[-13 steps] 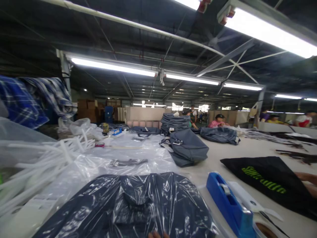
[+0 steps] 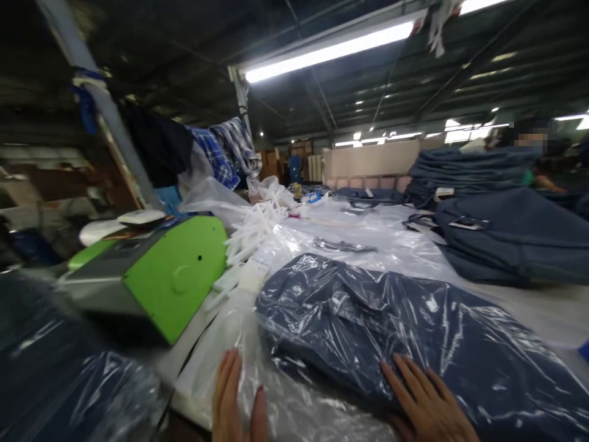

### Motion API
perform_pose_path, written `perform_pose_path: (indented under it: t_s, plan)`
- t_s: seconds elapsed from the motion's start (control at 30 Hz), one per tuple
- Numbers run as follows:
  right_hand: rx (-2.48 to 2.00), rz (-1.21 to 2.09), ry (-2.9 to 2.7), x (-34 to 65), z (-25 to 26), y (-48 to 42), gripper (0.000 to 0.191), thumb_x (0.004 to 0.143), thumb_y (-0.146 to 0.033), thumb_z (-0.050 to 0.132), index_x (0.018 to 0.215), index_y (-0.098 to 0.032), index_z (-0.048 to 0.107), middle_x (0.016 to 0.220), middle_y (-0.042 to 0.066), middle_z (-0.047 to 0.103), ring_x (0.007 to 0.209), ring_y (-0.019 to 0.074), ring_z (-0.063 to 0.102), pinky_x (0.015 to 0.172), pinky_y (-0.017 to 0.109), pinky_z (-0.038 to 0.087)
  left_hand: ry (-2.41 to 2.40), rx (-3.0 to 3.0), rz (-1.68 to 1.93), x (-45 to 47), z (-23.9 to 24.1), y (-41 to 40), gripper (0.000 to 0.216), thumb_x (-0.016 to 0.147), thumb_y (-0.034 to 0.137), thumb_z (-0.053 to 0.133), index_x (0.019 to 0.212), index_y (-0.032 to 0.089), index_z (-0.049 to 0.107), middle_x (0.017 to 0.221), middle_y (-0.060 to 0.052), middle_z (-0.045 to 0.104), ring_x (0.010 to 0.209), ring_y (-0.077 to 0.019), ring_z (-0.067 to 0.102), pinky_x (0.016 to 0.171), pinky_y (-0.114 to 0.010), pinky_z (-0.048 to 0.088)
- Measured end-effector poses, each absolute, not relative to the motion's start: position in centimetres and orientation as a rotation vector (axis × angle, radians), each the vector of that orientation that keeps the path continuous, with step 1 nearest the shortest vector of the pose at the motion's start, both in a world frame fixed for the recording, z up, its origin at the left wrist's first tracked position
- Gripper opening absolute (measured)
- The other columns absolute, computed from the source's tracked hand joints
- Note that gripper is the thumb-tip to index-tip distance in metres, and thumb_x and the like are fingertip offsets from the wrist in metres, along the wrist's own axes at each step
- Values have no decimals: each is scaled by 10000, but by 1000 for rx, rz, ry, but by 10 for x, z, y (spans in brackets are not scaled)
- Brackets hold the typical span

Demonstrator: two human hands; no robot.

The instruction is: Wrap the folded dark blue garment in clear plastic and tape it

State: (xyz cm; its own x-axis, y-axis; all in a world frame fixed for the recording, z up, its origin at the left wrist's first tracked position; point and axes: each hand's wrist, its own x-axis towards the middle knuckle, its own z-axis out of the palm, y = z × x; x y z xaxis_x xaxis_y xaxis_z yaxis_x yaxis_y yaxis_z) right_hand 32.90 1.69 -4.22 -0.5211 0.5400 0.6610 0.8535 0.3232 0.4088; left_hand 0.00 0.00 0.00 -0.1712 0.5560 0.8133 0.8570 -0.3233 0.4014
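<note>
The left hand (image 2: pixel 237 399) is lying flat, fingers straight and close together, pressing on the loose clear plastic of the bag's open end at the near edge of the table (image 2: pixel 543 310); it is gripping nothing. The right hand (image 2: pixel 426 402) is also spread open, palm down, fingers slightly fanned, resting on the bagged navy garment (image 2: pixel 405 331) near its front edge, with no grasp closed around it. The garment is lying folded inside its glossy polybag in the middle of the table, directly ahead of both hands, the plastic wrinkling and catching the light.

To the left of the left hand, a green and grey machine (image 2: pixel 170 276) is sitting at the table's corner, with a white object resting on top. Beyond it, a heap of white plastic hangers (image 2: pixel 255 230) is lying on clear sheeting. To the right, a stack of folded dark blue garments (image 2: pixel 515 236) is standing well apart from the hands. Plaid shirts (image 2: pixel 225 150) are hanging behind the hangers, and a fluorescent tube (image 2: pixel 331 52) is glowing overhead.
</note>
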Motion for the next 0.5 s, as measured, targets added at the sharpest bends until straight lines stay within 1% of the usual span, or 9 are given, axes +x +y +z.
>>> perform_pose_path:
  t_s: [0.07,0.13,0.17,0.23,0.3,0.37,0.4,0.5]
  plan:
    - [-1209,-1023,-2214,329,-43,17,494,850,-301,439,1314,-142,498,1246,146,586,1121,266,541,953,434,332,-1583,-1752,-1495,4,19,7,588,932,225,461,1473,164,238,1458,-139,378,1355,-245,356,1119,-414,367]
    - [-1182,-1018,-2226,329,-43,17,575,874,-324,419,1412,-124,391,1232,160,591,1104,277,550,945,442,333,-1564,-1682,-1498,5,35,17,573,932,241,475,1455,128,272,1448,-161,384,1346,-232,366,1126,-393,350]
    - [-1180,-1006,-2224,330,-43,17,610,890,-346,401,1452,-124,326,1221,159,597,1089,278,557,939,440,335,-1541,-1661,-1491,2,42,22,547,931,239,479,1438,126,307,1433,-166,400,1340,-232,373,1126,-401,347]
    - [-1178,-986,-2209,331,-43,17,641,913,-368,364,1493,-131,227,1196,156,611,1059,275,572,923,434,341,-1493,-1653,-1443,-9,51,29,468,928,212,489,1379,126,398,1403,-175,431,1345,-255,366,1116,-450,351]
    - [-1179,-982,-2194,331,-43,17,640,916,-357,345,1499,-137,201,1182,158,618,1040,276,580,916,436,340,-1463,-1640,-1326,-22,56,34,390,917,200,517,1293,105,483,1389,-204,436,1367,-314,321,1102,-543,332]
    - [-1184,-981,-2195,330,-44,17,618,907,-342,353,1483,-139,256,1184,162,614,1041,280,580,919,440,337,-1458,-1592,-1224,-28,57,37,325,903,196,548,1207,83,537,1341,-228,479,1355,-357,328,1080,-610,317]
    - [-1179,-975,-2207,328,-44,16,588,906,-345,358,1457,-144,316,1189,163,612,1044,280,579,919,438,337,-1446,-1595,-1201,-27,56,38,298,898,187,556,1177,79,551,1301,-226,516,1335,-356,363,1068,-605,337]
    - [-1220,-885,-2152,324,-41,15,465,941,-406,311,1286,-165,508,1192,160,609,1061,281,572,935,438,338,-1303,-1850,-1172,0,51,46,246,908,130,515,1149,114,563,1211,-154,600,1282,-288,445,1017,-484,440]
